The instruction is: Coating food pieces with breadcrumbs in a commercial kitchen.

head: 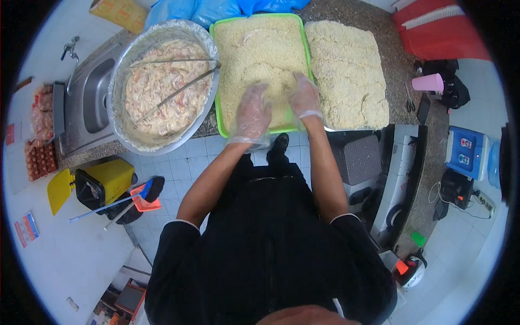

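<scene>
Both my hands wear clear plastic gloves and are over a green-rimmed tray (308, 44) filled with pale breadcrumbs (260, 48). My left hand (252, 111) rests on the near part of the crumbs, fingers pointing away from me. Close to the tray's right rim, my right hand (305, 95) has its fingertips at the crumbs. Neither hand shows anything in its grasp. Beyond them, a lightly coated piece (254, 37) lies partly buried. Left of the tray stands a large metal bowl (122, 132) of battered raw meat (166, 89), with metal tongs (178, 87) lying across it.
To the right, a tray is heaped with crumb-coated pieces (345, 73). Scissors (409, 99) and a pink cup (427, 83) are farther right. A steel sink (97, 97) adjoins the bowl. Blue plastic bags (215, 12) line the back. A yellow bin (107, 178) stands on the floor.
</scene>
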The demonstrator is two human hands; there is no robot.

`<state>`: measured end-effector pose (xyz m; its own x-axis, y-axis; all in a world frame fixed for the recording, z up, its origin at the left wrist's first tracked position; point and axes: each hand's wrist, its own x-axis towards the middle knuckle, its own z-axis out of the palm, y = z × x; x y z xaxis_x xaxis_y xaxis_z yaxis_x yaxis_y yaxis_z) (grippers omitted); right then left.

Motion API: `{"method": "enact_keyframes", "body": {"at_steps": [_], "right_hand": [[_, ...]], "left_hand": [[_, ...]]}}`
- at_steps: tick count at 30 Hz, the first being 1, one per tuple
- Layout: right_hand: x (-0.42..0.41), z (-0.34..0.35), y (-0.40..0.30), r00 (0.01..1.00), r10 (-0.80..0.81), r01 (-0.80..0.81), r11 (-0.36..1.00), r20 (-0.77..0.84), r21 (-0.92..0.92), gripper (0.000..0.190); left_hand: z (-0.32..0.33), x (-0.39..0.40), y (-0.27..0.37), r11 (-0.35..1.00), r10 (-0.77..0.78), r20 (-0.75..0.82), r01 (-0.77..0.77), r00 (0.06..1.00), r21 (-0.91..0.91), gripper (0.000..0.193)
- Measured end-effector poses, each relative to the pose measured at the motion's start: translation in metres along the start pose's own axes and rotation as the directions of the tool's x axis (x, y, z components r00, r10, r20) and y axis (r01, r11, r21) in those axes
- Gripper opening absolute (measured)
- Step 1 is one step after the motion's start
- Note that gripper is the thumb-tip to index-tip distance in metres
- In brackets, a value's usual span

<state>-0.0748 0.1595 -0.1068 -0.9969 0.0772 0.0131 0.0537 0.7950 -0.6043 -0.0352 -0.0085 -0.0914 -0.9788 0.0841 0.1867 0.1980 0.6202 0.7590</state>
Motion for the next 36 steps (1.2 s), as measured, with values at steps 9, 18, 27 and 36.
{"method": "enact_keyframes", "body": {"at_steps": [9,18,27,36], "right_hand": [[-0.054,0.036,-0.007,0.95,0.115,-0.07,0.985,0.291,-0.158,0.037],[-0.001,-0.014,-0.03,0.998,-0.063,0.064,0.986,-0.015,0.152,0.037],[-0.05,0.041,-0.027,0.953,0.092,-0.049,0.987,0.288,-0.154,0.037],[0.013,-0.002,-0.075,0.978,-0.169,0.158,0.983,0.124,0.096,0.036]], "left_hand": [[0.041,-0.034,-0.043,0.992,-0.093,0.276,0.065,0.957,0.109,0.042],[0.01,0.037,-0.014,0.959,-0.059,-0.045,0.044,0.997,-0.279,0.03],[0.029,-0.024,-0.04,0.992,-0.124,0.142,0.123,0.982,0.016,0.033],[-0.008,0.018,-0.043,0.905,-0.143,-0.115,0.083,0.983,-0.418,0.037]]}}
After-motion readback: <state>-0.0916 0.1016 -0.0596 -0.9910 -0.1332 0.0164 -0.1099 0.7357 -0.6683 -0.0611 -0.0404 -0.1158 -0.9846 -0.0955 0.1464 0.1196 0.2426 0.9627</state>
